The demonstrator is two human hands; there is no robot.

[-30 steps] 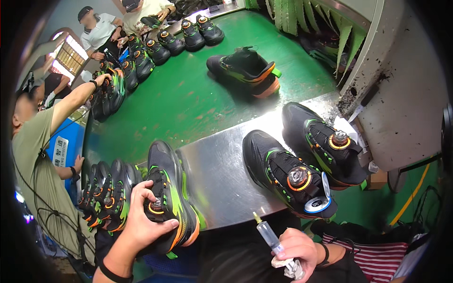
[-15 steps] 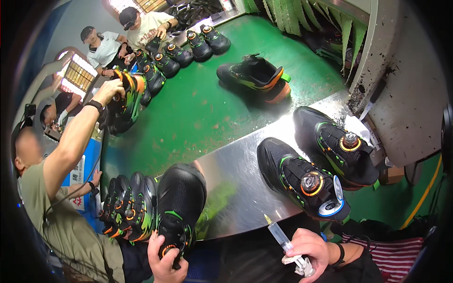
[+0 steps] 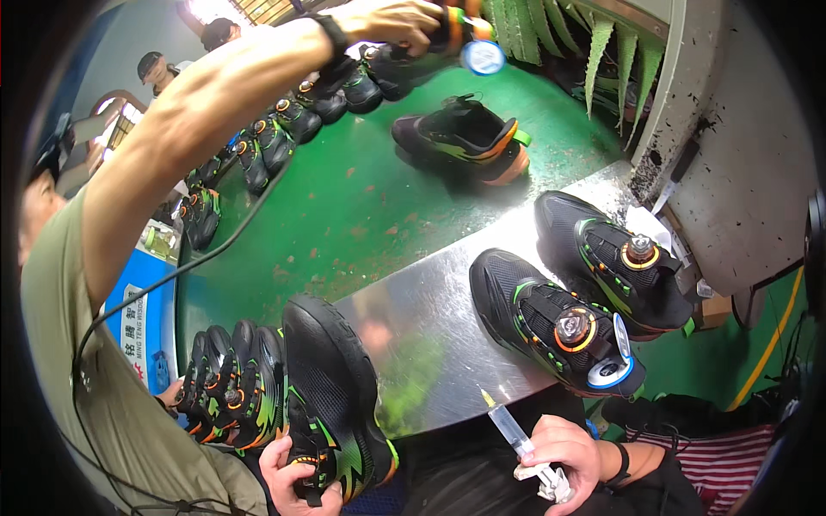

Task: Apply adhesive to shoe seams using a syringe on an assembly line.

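Note:
My left hand [image 3: 297, 471] grips a black sneaker [image 3: 331, 357] by its collar and tongue, fingers wrapped over it. The sneaker is tilted toe-up at the near edge of the steel plate, its green and orange side showing. In my right hand [image 3: 568, 451] is a syringe [image 3: 509, 427] with a yellowish tip, pointing up and left. Crumpled white tissue [image 3: 555, 483] is bunched at its lower end under my fingers. Beyond the syringe a black sneaker [image 3: 551, 322] with a lace dial and a round blue-and-white tag rests beside its mate [image 3: 607, 258].
A co-worker's arm [image 3: 206, 112] reaches across the upper left, holding a mostly cut-off shoe with a round tag [image 3: 483, 58]. Several sneakers [image 3: 237, 383] stand left of mine. Another sneaker [image 3: 460, 142] sits on the green belt [image 3: 335, 224], before green strips [image 3: 602, 69].
The sneaker in my left hand has turned, showing more of its side. The co-worker's arm has swung from the left to the top centre with a shoe. My right hand stays put.

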